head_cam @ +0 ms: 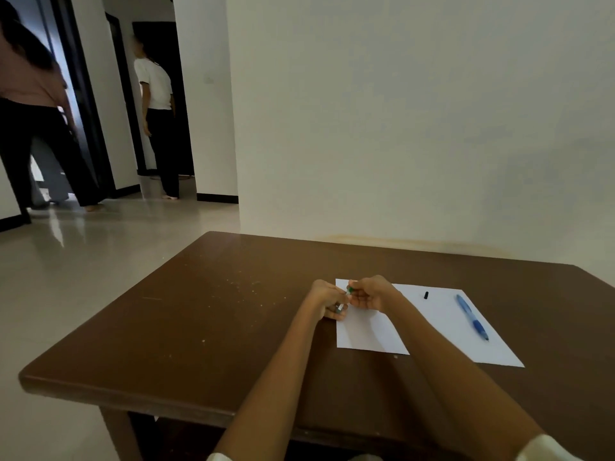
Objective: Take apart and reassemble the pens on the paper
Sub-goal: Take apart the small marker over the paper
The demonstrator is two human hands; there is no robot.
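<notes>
Brown table (186,327), green pen (349,290) pinched between both hands' fingers (357,287)

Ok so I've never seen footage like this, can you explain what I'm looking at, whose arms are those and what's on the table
This is one picture from a wide-angle camera worn on a person's head, looking forward and down, so the two arms reaching in from the bottom are the wearer's own. The left hand and right hand meet over a white sheet of paper on a brown table. Together they pinch a small pen with a green part, most of it hidden by fingers. On the paper lie a blue pen and a small black piece, perhaps a pen part. Two other people stand by the doorways at the back left.
</notes>
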